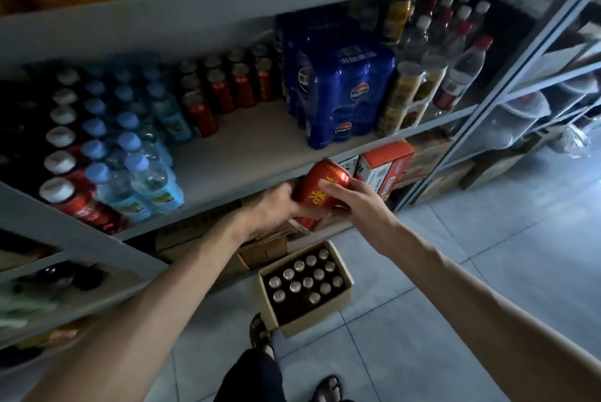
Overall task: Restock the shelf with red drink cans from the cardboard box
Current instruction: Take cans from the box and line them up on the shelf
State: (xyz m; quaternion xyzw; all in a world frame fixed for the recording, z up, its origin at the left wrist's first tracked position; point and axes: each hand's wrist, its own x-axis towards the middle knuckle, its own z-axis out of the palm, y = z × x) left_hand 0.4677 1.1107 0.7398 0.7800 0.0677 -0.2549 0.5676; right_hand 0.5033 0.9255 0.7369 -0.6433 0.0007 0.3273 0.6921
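A red can [320, 185] with yellow characters is tilted in the air at the front edge of the grey shelf [247, 148]. My right hand [353, 198] grips its side. My left hand [276, 209] touches that can and holds a second red can [307, 222] underneath, mostly hidden. Rows of red cans [224, 89] stand at the back of the shelf, with bare board in front of them. On the floor below sits the open cardboard box [338, 307] with several cans, tops up.
Bottles with blue caps [130, 154] fill the shelf's left side. Blue shrink-wrapped can packs [338, 89] stand to the right, then clear bottles [455, 53]. An orange carton [387, 167] lies on the shelf below. My sandalled feet [260, 333] stand on grey tiles beside the box.
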